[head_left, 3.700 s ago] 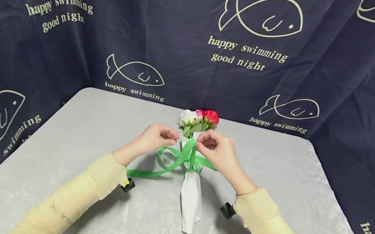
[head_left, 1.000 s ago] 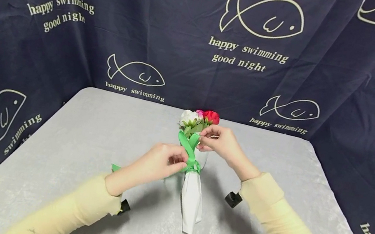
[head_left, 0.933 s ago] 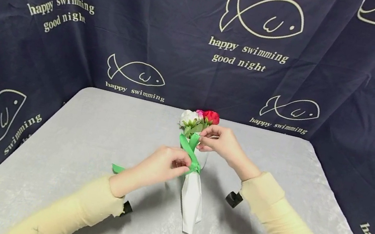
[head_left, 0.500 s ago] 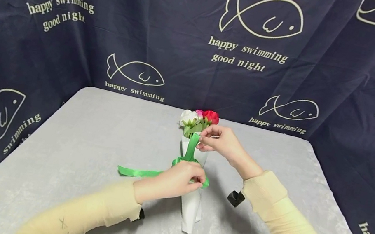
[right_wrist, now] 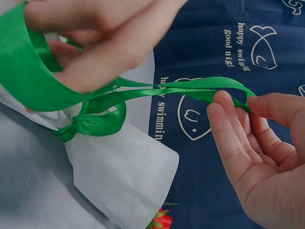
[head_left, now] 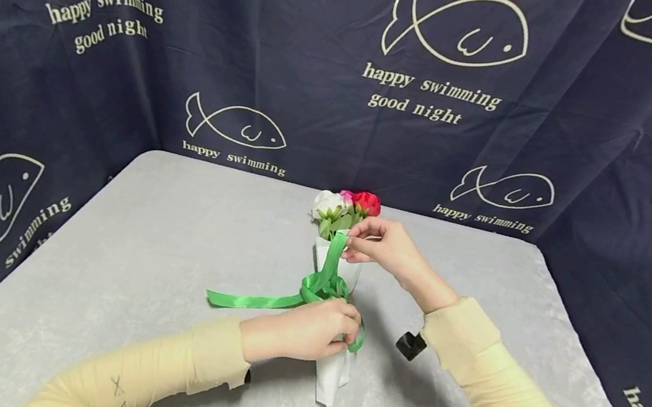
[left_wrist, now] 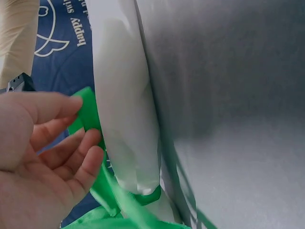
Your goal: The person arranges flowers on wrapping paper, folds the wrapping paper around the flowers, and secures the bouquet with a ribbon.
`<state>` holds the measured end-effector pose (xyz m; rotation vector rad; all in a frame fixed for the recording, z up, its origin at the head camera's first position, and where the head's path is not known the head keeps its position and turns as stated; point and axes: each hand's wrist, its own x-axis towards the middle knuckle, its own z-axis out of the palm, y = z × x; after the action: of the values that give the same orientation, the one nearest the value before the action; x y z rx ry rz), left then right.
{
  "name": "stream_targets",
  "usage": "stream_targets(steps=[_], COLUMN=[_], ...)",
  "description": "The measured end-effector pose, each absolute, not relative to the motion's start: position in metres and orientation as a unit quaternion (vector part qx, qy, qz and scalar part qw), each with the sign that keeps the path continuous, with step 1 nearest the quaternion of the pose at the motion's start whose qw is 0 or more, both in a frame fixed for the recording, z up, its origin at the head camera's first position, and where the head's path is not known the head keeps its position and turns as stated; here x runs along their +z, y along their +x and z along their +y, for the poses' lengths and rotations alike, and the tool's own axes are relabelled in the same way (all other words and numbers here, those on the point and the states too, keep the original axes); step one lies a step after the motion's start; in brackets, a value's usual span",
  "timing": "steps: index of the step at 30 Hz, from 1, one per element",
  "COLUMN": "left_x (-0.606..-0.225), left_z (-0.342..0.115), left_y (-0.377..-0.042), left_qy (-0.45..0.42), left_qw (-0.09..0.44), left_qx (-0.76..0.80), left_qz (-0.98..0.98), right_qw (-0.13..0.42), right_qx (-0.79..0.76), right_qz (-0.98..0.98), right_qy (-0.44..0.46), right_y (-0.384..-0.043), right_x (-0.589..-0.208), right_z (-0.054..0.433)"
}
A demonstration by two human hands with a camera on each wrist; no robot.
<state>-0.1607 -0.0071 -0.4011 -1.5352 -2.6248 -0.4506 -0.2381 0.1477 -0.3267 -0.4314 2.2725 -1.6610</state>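
Observation:
A small bouquet lies on the table, wrapped in white paper (head_left: 327,380), with a white flower (head_left: 329,204) and a red flower (head_left: 368,204) at its far end. A green ribbon (head_left: 252,302) is tied round the paper's waist. My right hand (head_left: 387,247) pinches the end of a ribbon loop (right_wrist: 190,89) between thumb and fingers, pulled taut up from the knot (right_wrist: 69,131) towards the flowers. Below the knot, my left hand (head_left: 306,330) reaches across the paper and pinches another length of ribbon (left_wrist: 88,114) between thumb and forefinger. This length bends round in front of the loop's base.
A loose ribbon tail stretches left over the grey table (head_left: 177,228). Dark blue cloth (head_left: 342,39) printed with fish encloses the back and sides. Each wrist carries a small black camera, such as the right one (head_left: 409,345).
My left hand has carried its ribbon from the bouquet's upper left, down over the loop's base and across to the right. My right hand has kept its loop held up near the flowers over the last second.

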Motion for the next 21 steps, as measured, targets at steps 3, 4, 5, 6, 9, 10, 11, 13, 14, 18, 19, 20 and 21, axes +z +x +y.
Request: stream_targets(steps=[3,4,5,6,9,10,11,13,14,18,19,20,21], left_x=[-0.402,-0.402,-0.402,-0.402,-0.399,-0.397,-0.395,-0.39,-0.388,-0.379,-0.376,-0.374,-0.372], left_z=[-0.008,-0.009,-0.01,-0.011,-0.016,-0.018,-0.02,-0.025,-0.028,-0.037,-0.039,-0.04,-0.042], left_y=[-0.16,-0.16,-0.16,-0.16,-0.162,-0.163,-0.165,-0.169,-0.171,-0.181,-0.183,-0.186,-0.188], left_qy=[-0.505,-0.506,-0.504,-0.502,-0.495,-0.491,-0.484,-0.465,-0.45,-0.372,-0.354,-0.339,-0.327], left_qw=[0.025,0.021,0.016,0.013,0.009,0.01,0.014,0.026,0.032,0.056,0.062,0.068,0.075], left_qx=[-0.122,-0.118,-0.118,-0.121,-0.145,-0.157,-0.167,-0.196,-0.213,-0.299,-0.317,-0.334,-0.347], left_qz=[-0.854,-0.854,-0.855,-0.856,-0.857,-0.857,-0.859,-0.863,-0.867,-0.877,-0.878,-0.877,-0.876], right_qw=[0.146,0.145,0.145,0.145,0.145,0.144,0.145,0.144,0.144,0.143,0.143,0.143,0.142], right_qx=[-0.578,-0.579,-0.58,-0.58,-0.584,-0.586,-0.587,-0.589,-0.589,-0.589,-0.588,-0.587,-0.587], right_qz=[0.789,0.788,0.788,0.788,0.785,0.783,0.783,0.782,0.782,0.783,0.784,0.784,0.785], right_qy=[-0.149,-0.149,-0.149,-0.149,-0.149,-0.148,-0.148,-0.147,-0.146,-0.142,-0.142,-0.141,-0.141], right_y=[-0.238,-0.238,-0.238,-0.238,-0.238,-0.238,-0.238,-0.239,-0.239,-0.24,-0.24,-0.24,-0.239], right_x=[-0.327,-0.327,-0.327,-0.327,-0.328,-0.328,-0.328,-0.329,-0.33,-0.331,-0.331,-0.331,-0.33], right_z=[0.148,0.148,0.148,0.148,0.148,0.148,0.148,0.149,0.149,0.149,0.149,0.15,0.15])
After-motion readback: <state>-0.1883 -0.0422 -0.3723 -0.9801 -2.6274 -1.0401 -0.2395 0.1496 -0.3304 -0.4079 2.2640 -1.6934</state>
